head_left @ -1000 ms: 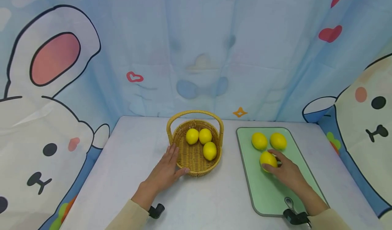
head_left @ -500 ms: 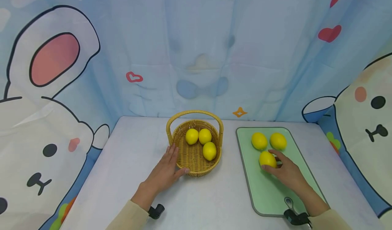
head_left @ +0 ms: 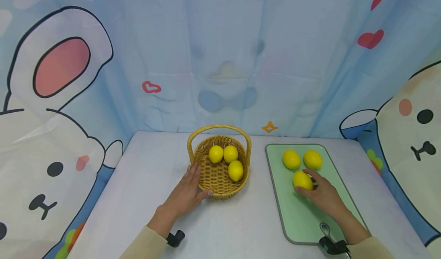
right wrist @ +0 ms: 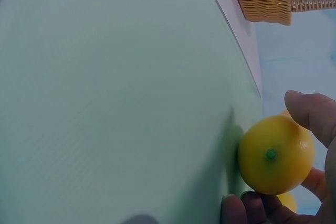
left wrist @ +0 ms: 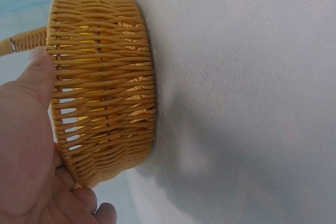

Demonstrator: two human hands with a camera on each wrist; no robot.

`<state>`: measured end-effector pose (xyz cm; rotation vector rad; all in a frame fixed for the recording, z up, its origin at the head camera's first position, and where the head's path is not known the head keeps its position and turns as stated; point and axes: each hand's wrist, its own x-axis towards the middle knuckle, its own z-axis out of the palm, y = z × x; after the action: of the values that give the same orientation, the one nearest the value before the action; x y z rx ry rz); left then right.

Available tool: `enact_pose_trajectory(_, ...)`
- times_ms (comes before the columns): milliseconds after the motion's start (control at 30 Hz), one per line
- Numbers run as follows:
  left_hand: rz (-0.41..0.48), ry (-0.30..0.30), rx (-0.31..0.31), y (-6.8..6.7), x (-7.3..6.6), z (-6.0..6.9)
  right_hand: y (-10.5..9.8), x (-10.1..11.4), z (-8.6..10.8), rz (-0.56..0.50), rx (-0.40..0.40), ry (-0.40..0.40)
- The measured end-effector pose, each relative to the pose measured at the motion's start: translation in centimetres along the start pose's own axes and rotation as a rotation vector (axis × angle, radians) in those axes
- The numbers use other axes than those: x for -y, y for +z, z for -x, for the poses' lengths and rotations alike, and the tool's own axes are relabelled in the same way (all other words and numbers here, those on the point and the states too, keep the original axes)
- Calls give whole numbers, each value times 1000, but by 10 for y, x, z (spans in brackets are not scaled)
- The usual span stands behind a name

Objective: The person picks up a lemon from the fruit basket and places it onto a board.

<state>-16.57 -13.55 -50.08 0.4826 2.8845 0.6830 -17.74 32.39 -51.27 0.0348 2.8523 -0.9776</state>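
A wicker basket (head_left: 217,184) with three yellow lemons inside (head_left: 216,154) stands at the middle of the table. My left hand (head_left: 182,195) rests against its near-left rim, fingers fairly straight; in the left wrist view the thumb and fingers touch the basket's rim (left wrist: 100,77). On the green tray (head_left: 293,217) my right hand (head_left: 322,195) has thumb and fingers around a lemon (head_left: 302,180). The right wrist view shows that lemon (right wrist: 275,155) between the thumb and the curled fingers.
Two more lemons (head_left: 291,159) (head_left: 312,159) lie side by side at the tray's far end. The basket's handle (head_left: 220,126) arches up over it. A patterned light-blue curtain (head_left: 220,59) hangs behind the white table (head_left: 241,224).
The lemon at my right hand has shifted very slightly, a little left and then back right. My left hand, the basket and the other lemons keep their places.
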Motion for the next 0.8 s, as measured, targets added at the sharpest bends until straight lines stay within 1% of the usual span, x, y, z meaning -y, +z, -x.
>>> enact_pose_trajectory(300,-4,5,-4,1,1,0,3,-1,0,-3,5,4)
enact_pose_trajectory(800,-1,11,-7,0,-1,1,2,-4,0,13,-20,-14)
